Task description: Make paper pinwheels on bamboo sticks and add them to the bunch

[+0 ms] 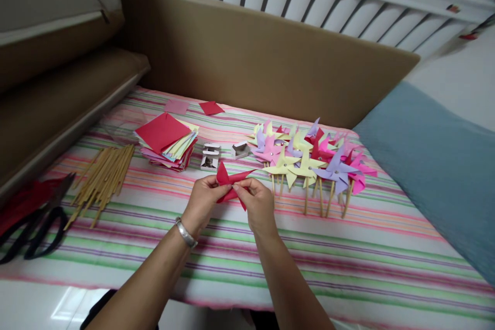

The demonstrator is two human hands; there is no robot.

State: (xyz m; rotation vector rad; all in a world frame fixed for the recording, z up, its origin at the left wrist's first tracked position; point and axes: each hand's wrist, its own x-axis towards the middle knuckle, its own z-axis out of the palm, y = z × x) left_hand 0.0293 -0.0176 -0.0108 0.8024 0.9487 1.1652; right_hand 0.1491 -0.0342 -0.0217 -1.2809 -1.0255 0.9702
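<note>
Between my two hands is a red paper pinwheel (232, 178), its corners folded toward the middle. My left hand (206, 198), with a silver bangle at the wrist, pinches its left side. My right hand (257, 201) pinches near its centre, thumb and fingertip pressed together; whether a pin is there I cannot make out. Just behind stand two small white boxes, an open one (210, 157) with small metal pieces and another (240, 150) to its right. Finished pinwheels (305, 165) on sticks lie grouped to the right in yellow, purple, pink and red.
A stack of coloured paper squares (164, 136) lies left of the boxes. Further left are many wooden sticks (102, 178) and black-handled scissors (42, 221) by red material. Loose squares, pink (177, 106) and red (211, 108), lie at the back before a brown board (251, 56).
</note>
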